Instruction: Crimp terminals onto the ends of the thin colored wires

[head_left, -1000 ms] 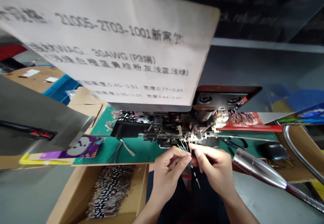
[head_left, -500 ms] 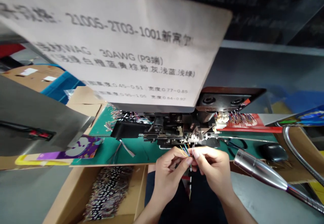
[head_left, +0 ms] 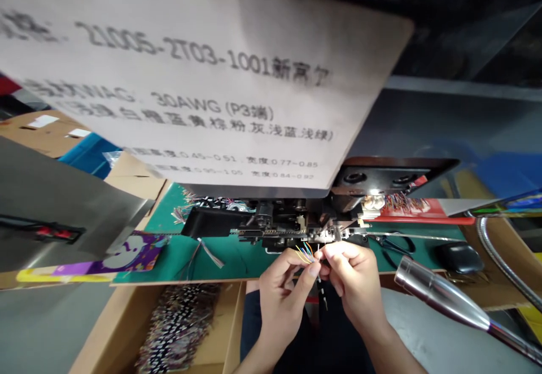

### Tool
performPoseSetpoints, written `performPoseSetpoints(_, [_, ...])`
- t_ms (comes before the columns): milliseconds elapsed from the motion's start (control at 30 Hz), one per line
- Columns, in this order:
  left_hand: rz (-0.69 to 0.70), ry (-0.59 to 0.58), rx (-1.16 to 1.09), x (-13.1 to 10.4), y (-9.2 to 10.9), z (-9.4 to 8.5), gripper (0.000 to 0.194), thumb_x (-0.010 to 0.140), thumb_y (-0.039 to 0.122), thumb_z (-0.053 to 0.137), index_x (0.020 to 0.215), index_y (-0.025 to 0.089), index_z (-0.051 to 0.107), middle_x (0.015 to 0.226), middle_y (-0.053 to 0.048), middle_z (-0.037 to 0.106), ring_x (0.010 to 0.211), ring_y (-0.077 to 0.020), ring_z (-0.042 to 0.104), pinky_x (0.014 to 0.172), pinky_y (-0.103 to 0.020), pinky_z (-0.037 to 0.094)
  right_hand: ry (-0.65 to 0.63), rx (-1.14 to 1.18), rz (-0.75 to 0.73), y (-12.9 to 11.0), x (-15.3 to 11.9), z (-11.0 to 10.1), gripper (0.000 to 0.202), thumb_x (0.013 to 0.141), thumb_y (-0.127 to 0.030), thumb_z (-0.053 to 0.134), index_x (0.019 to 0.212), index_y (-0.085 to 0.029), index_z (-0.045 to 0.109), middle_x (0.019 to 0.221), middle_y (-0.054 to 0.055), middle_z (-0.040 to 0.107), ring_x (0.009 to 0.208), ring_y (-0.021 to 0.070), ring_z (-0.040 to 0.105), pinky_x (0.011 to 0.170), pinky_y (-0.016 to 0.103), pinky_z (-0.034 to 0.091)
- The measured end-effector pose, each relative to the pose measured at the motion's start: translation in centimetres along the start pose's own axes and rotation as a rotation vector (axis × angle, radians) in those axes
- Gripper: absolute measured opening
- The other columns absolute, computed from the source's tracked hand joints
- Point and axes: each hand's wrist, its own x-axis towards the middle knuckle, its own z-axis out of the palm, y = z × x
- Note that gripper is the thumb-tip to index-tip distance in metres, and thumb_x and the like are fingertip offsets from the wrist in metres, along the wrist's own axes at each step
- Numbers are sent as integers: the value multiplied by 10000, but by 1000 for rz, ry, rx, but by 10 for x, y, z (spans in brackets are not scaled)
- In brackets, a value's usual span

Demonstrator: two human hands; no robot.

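Observation:
My left hand [head_left: 284, 289] pinches a fan of thin coloured wires [head_left: 305, 253], yellow, blue and orange among them, between thumb and forefinger. Right beside it, my right hand [head_left: 353, 275] is closed in a pinch around a white wire [head_left: 319, 248] from the same bundle, its tip pointing at the machine. Below the hands hangs the rest of the cable [head_left: 324, 294], banded black and white. Just beyond my fingertips is the working head of a crimping machine [head_left: 328, 232], with a strip of terminals [head_left: 275, 232] running across it.
A printed label [head_left: 203, 80] covers much of the upper view. On the green mat [head_left: 237, 269] lie loose wires [head_left: 210, 254], scissors [head_left: 396, 242] and a black mouse-like object [head_left: 460, 257]. A metal gooseneck lamp [head_left: 440, 292] reaches in from the right. A cardboard box [head_left: 231, 329] below holds many cables.
The view has shifted slightly. My right hand has moved a little left and up against the left, its wire closer to the machine head. The hanging cable end has swung right.

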Motion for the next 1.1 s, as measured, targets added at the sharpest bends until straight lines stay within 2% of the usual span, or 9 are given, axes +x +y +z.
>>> performPoseSetpoints(133, [18, 28, 17, 1, 2, 2, 172, 1057, 282, 814, 903, 206, 800, 824, -29, 826, 727, -162, 779, 721, -208, 638, -14, 22, 4, 3, 3, 0, 440, 1028, -568, 826, 852, -169, 885, 471, -40, 567, 399, 77, 371, 484, 225, 380])
performPoseSetpoints(333, [45, 45, 35, 3, 3, 3, 147, 1049, 260, 816, 913, 204, 824, 818, -31, 832, 704, -159, 784, 708, -207, 650, -7, 35, 25, 2, 1, 3, 451, 1026, -581, 829, 851, -169, 888, 437, -62, 503, 413, 84, 361, 512, 243, 404])
performPoseSetpoints(533, [71, 59, 29, 3, 2, 3, 101, 1040, 248, 827, 945, 221, 850, 853, -28, 854, 733, -154, 796, 735, -197, 656, 2, 32, 24, 1, 0, 3, 448, 1022, -585, 832, 869, -169, 902, 437, -63, 504, 410, 85, 359, 510, 248, 411])
performPoseSetpoints(633, [65, 44, 42, 3, 0, 2, 122, 1045, 240, 820, 928, 215, 843, 835, -29, 843, 739, -162, 802, 726, -198, 649, 31, -19, 8, -3, -1, 3, 412, 1026, -554, 824, 894, -174, 916, 470, -43, 559, 421, 96, 406, 515, 253, 439])
performPoseSetpoints(767, [56, 14, -15, 3, 0, 1, 122, 1038, 221, 826, 917, 220, 821, 828, -9, 834, 728, -151, 797, 718, -190, 646, 15, -130, -76, -12, -5, 3, 296, 1005, -472, 850, 1030, -193, 944, 535, -39, 577, 480, 117, 445, 524, 261, 441])
performPoseSetpoints(833, [50, 0, -30, 4, 1, 1, 120, 1033, 227, 832, 914, 218, 815, 830, -8, 835, 718, -152, 791, 702, -195, 648, 3, -172, -107, -16, -7, 4, 265, 1004, -445, 858, 992, -193, 938, 559, -28, 600, 486, 118, 452, 508, 260, 425])
performPoseSetpoints(933, [24, -21, -2, 5, 3, 1, 181, 1047, 244, 814, 869, 209, 810, 786, -11, 823, 679, -157, 777, 665, -201, 639, 5, -167, -75, -19, -8, 6, 366, 1042, -474, 816, 843, -178, 897, 571, -5, 640, 456, 113, 467, 487, 261, 431])
performPoseSetpoints(1100, [-6, 10, -27, 4, -1, 5, 229, 1035, 267, 823, 817, 212, 784, 727, 2, 792, 607, -155, 742, 615, -211, 626, 24, -94, -10, -17, -8, 8, 378, 1033, -517, 806, 934, -171, 922, 528, -27, 607, 427, 112, 445, 516, 282, 495])
